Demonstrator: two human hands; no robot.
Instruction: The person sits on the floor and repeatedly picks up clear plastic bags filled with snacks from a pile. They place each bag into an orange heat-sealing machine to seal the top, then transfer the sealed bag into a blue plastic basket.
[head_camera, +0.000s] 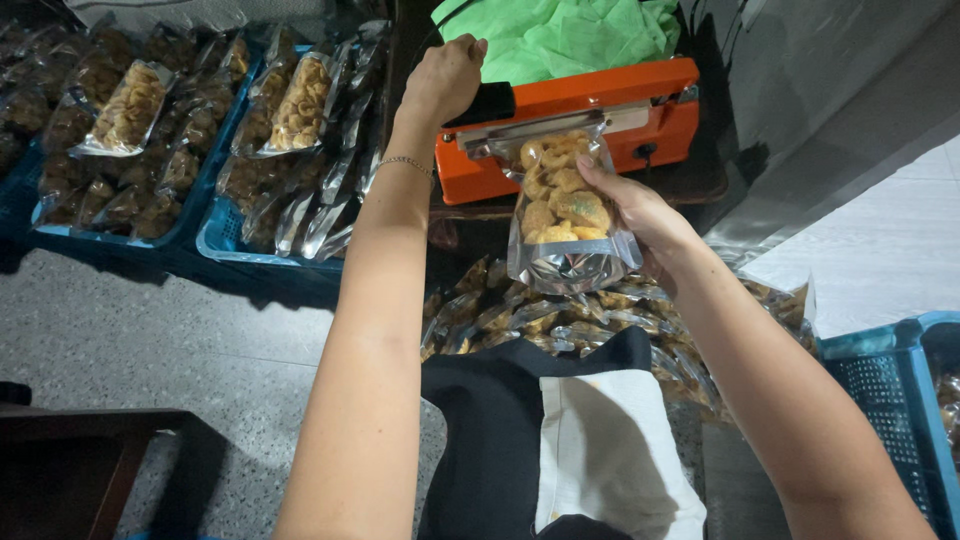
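2 hands: right hand (640, 215) holds 1 snack pouch (565, 210), left hand (442, 80) presses 1 sealer (580, 125).

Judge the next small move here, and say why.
Probably lift the left hand to raise the sealer arm. The pouch mouth sits under the pressed bar, and the right hand holds its side, ready to draw it out.

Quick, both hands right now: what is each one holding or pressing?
Left hand: closed on the black handle of the orange heat sealer, pressing down.
Right hand: holding the clear snack pouch, its top in the sealer.
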